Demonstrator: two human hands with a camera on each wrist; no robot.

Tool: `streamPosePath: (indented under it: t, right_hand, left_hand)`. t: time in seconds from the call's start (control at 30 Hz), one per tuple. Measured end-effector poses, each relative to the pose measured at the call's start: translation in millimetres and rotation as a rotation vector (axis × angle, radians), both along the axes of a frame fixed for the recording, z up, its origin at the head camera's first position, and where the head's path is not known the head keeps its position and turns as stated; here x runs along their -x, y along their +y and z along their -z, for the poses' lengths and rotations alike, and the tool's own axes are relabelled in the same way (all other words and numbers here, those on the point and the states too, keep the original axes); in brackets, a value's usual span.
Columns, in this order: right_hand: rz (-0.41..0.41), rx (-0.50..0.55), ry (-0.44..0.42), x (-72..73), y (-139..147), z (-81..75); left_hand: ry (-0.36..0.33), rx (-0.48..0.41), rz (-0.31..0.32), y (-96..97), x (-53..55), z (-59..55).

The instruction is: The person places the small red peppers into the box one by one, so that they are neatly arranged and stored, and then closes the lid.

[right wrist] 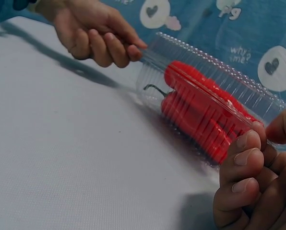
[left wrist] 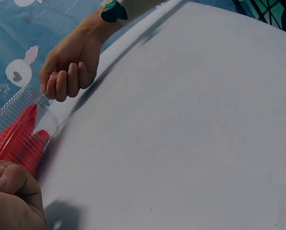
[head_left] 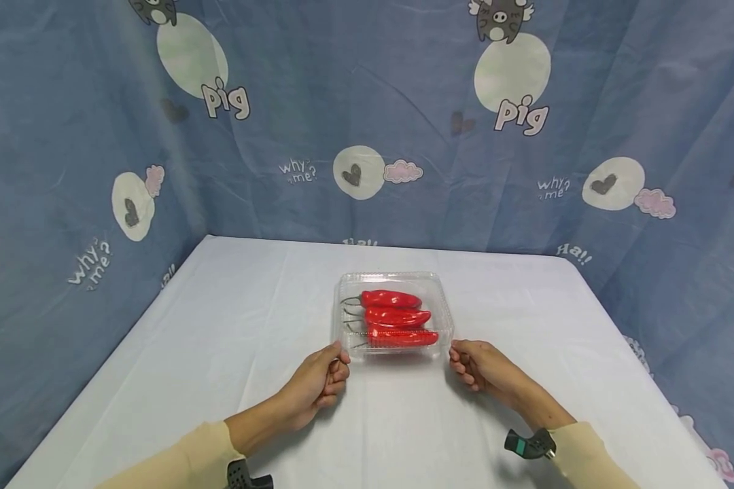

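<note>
A clear plastic clamshell box [head_left: 340, 285] holds several red chili peppers [head_left: 397, 317] with green stems, lying side by side. At its near left corner my left hand [head_left: 321, 382] pinches the rim between thumb and curled forefinger. My right hand [head_left: 486, 370] pinches the near right corner in the same way. From the right wrist, the box's ridged side wall [right wrist: 200, 115] shows between both hands, tilted in this view, with a shadow on the table under it. In the left wrist view, the peppers [left wrist: 18, 139] show red through the plastic.
A white cloth-covered table [head_left: 220, 326] lies under the box and hands. Blue printed curtain [head_left: 269, 204] hangs behind it and along both sides. Each wrist wears a dark strap, such as the right wristband [head_left: 531, 444].
</note>
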State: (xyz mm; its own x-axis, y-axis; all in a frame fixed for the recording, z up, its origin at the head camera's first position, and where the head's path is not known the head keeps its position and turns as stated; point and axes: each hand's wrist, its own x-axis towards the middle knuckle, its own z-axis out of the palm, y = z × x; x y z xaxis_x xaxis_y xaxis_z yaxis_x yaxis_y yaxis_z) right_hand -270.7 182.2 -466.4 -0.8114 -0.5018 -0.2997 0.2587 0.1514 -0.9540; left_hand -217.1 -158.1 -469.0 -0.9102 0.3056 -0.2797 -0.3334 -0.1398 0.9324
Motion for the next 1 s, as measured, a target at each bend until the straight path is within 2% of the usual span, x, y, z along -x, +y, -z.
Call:
streamPosePath:
  t: [0.5,0.67,0.8,0.87,1.0]
  right_hand:
    - [-0.021,0.016,0.011,-0.2,-4,-2.8]
    - [-0.022,-0.008,0.008,1.1,-3,-3.7]
    - [0.001,-0.074,0.030,2.7,-1,-5.1]
    - [0.035,-0.132,0.058,4.0,0,-7.2]
    - [0.140,-0.289,0.146,10.4,2,-15.9]
  left_hand:
    - [-0.006,0.024,-0.036,-1.7,2.2,2.0]
    - [-0.006,0.095,-0.060,-6.1,3.4,0.4]
    - [-0.007,0.156,-0.115,-11.9,8.3,-3.5]
    - [0.007,0.210,-0.151,-16.2,13.2,-6.2]
    - [0.098,0.385,-0.210,-26.4,28.0,-15.6]
